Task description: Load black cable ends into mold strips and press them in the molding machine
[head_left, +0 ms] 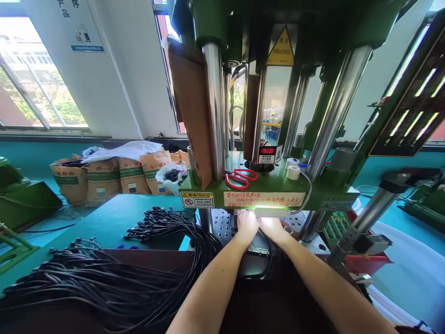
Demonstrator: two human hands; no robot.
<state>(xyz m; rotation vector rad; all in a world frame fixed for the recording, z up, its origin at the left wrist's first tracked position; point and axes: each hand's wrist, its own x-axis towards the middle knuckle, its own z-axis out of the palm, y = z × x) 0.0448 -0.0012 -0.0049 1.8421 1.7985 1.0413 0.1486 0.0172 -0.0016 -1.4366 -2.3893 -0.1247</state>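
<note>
Side by side, my left hand (246, 223) and my right hand (271, 227) reach in under the green beam of an upright press (205, 189). The fingers of both look curled in; strong light and the beam hide their tips. What they hold cannot be made out. From between the hands a thin black cable (270, 248) loops down towards me. Below them lies a dark metal mould plate (257, 249). A lit white lamp bar (269, 212) hangs just above my right hand.
Red-handled scissors (241, 179) and white tape rolls (293, 171) lie on the press beam. A big bundle of black cables (104, 283) spreads over the bench at left. Paper sacks (103, 181) stand behind it. Steel columns (214, 111) rise beside the work spot.
</note>
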